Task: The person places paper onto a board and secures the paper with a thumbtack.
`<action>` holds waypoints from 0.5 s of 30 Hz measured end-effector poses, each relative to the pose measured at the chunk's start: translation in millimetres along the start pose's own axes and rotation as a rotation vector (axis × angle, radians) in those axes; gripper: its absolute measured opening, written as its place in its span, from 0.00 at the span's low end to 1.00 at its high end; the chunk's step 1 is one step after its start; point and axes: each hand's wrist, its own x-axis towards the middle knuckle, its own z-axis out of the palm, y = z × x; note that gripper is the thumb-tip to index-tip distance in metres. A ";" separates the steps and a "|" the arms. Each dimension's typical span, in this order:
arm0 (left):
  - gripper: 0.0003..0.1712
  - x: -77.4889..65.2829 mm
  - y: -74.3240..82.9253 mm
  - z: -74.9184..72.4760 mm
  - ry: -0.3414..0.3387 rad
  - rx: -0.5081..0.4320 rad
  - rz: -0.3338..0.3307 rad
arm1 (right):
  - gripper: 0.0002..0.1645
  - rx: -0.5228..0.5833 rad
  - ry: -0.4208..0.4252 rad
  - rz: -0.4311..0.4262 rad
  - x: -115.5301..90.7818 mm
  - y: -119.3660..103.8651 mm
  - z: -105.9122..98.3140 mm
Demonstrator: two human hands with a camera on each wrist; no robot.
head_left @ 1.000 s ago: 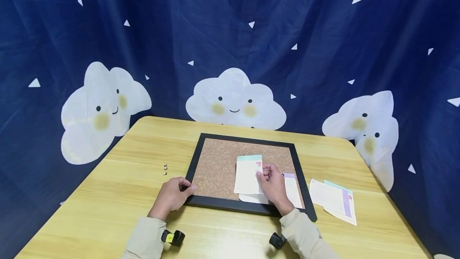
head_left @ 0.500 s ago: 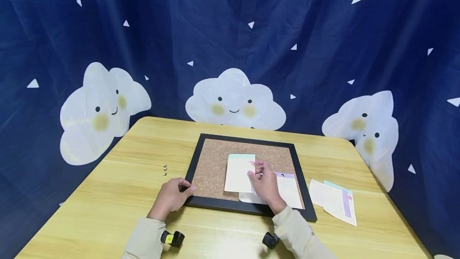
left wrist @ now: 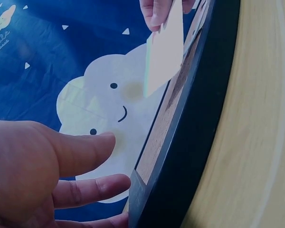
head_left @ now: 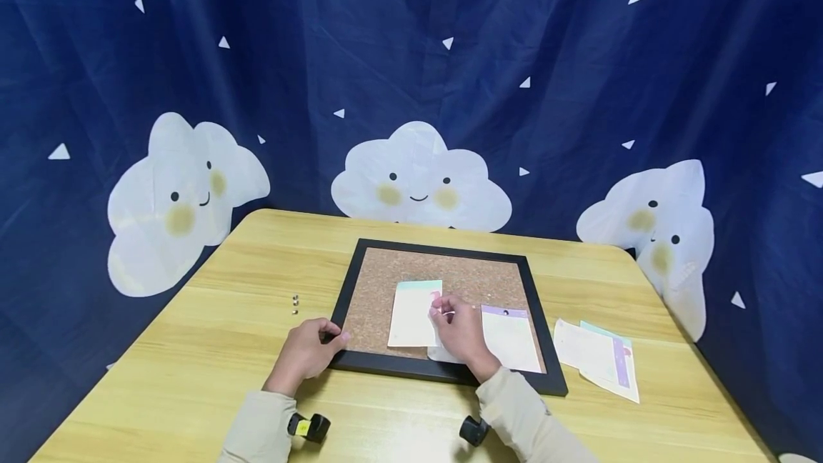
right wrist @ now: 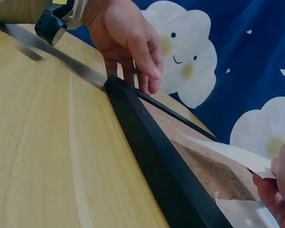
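A black-framed cork board (head_left: 379, 284) lies on the wooden table. My right hand (head_left: 461, 332) pinches the right edge of a white note sheet (head_left: 414, 320) with a mint-green top strip. In the left wrist view this sheet (left wrist: 167, 54) is tilted and raised off the cork. My left hand (head_left: 306, 350) rests at the board's near left corner, fingertips against the outer side of the frame (left wrist: 192, 128) and thumb above it. A purple-topped sheet (head_left: 514, 345), with a pin (head_left: 505, 313) in its strip, lies at the board's near right. Another white sheet (head_left: 441, 354) is partly hidden beneath my right hand.
Several small metallic pins (head_left: 296, 301) sit in a row left of the board. Overlapping loose note sheets (head_left: 598, 359) lie to its right. A blue curtain (head_left: 411, 41) with clouds hangs behind the table (head_left: 212, 349).
My right hand has carried the mint-topped sheet leftward over the cork, uncovering more of the pinned purple-topped sheet. The left hand stays at the corner.
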 end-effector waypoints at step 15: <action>0.13 -0.7 -0.5 0.1 0.009 0.004 0.008 | 0.06 0.017 -0.126 0.005 -0.9 -6.6 20.1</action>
